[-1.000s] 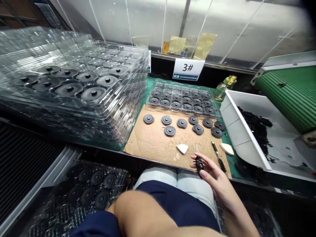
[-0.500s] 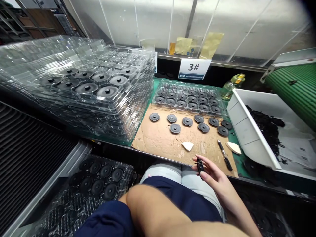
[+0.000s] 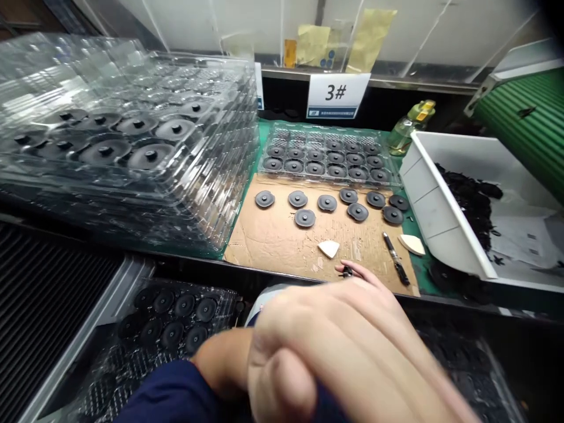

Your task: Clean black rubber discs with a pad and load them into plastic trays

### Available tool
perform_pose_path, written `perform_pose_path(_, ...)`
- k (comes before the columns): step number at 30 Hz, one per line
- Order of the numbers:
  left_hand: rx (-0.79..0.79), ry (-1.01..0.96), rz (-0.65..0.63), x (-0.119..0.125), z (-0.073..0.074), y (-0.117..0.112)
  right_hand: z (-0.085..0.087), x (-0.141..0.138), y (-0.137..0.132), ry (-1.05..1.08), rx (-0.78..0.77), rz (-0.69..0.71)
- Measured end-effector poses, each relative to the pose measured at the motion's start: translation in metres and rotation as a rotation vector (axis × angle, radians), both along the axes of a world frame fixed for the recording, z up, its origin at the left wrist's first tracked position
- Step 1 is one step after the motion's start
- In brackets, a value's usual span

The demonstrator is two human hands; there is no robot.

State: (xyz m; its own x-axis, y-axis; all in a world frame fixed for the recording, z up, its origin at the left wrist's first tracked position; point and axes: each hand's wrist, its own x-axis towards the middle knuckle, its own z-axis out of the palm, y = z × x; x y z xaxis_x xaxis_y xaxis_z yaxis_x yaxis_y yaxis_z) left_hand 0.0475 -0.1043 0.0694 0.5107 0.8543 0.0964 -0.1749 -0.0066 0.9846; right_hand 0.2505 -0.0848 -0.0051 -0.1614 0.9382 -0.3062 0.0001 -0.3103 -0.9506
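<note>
My left hand [image 3: 335,335] is large and blurred, close to the camera, bent at the wrist; its far fingers are smeared, so their grip is unclear. Behind it, my right hand [image 3: 363,274] is mostly hidden. Its fingertips pinch a small black part [image 3: 348,271] with thin prongs, over the front edge of the cardboard sheet [image 3: 259,241]. Nearest to these fingers lies a white, rounded triangular piece [image 3: 328,248]. Beyond it, several dark grey round discs with centre knobs [image 3: 305,218] are spread on the cardboard. A black pen [image 3: 395,258] lies to the right.
Stacked clear trays [image 3: 207,176] rise at left, and a partly filled disc tray [image 3: 326,170] lies behind the cardboard. At right are a white bin [image 3: 453,229] of black scraps, a spray bottle [image 3: 408,132] and another white piece [image 3: 412,244]. Below left sits another disc tray [image 3: 176,311].
My left hand has come into view at the lower middle, where only its arm showed before. It now covers most of my right hand, which still pinches the black part. The view has shifted slightly.
</note>
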Motion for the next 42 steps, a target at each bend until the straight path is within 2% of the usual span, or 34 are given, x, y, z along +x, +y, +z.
perform_pose_path(2,0.132,0.033,0.07,-0.003,-0.008,0.016,0.003,-0.002,0.001,0.034,-0.016,-0.039)
perform_pose_path(5,0.423,0.209,0.167,-0.005,-0.033,0.025,0.006,-0.007,0.0,0.164,-0.11,-0.062)
perform_pose_path(8,0.673,0.411,0.121,-0.005,-0.064,0.025,0.004,-0.013,-0.001,0.322,-0.238,-0.012)
perform_pose_path(10,0.782,0.486,0.092,-0.002,-0.078,0.026,0.0,-0.018,-0.001,0.354,-0.274,0.036)
perform_pose_path(13,0.835,0.527,0.062,0.002,-0.085,0.036,-0.005,-0.022,0.005,0.325,-0.264,0.066)
perform_pose_path(19,0.792,0.524,0.023,0.003,-0.087,0.06,-0.012,-0.023,0.022,0.197,-0.181,0.077)
perform_pose_path(21,0.705,0.466,0.034,0.002,-0.09,0.062,-0.011,-0.023,0.027,0.137,-0.158,0.082)
perform_pose_path(23,0.504,0.383,0.072,0.001,-0.094,0.062,-0.01,-0.021,0.035,0.033,-0.102,0.132)
perform_pose_path(25,0.144,0.275,0.179,0.0,-0.096,0.063,-0.012,-0.016,0.047,-0.211,0.026,0.168)
perform_pose_path(28,-0.521,-0.045,0.343,-0.002,-0.095,0.069,-0.027,-0.008,0.067,-0.605,0.185,0.071)
perform_pose_path(29,-0.693,-0.175,0.359,-0.003,-0.095,0.073,-0.034,-0.007,0.072,-0.666,0.196,0.018)
perform_pose_path(31,-0.903,-0.361,0.37,-0.006,-0.094,0.08,-0.048,-0.008,0.078,-0.713,0.229,-0.013)
perform_pose_path(34,-0.994,-0.438,0.406,-0.01,-0.095,0.088,-0.062,-0.014,0.076,-0.7,0.318,0.057)
perform_pose_path(37,-1.01,-0.437,0.41,-0.011,-0.095,0.09,-0.06,-0.018,0.079,-0.68,0.381,0.139)
perform_pose_path(39,-1.014,-0.439,0.396,-0.008,-0.094,0.09,-0.047,-0.02,0.088,-0.688,0.387,0.156)
perform_pose_path(42,-0.999,-0.444,0.399,-0.002,-0.091,0.091,-0.013,-0.03,0.098,-0.647,0.418,0.111)
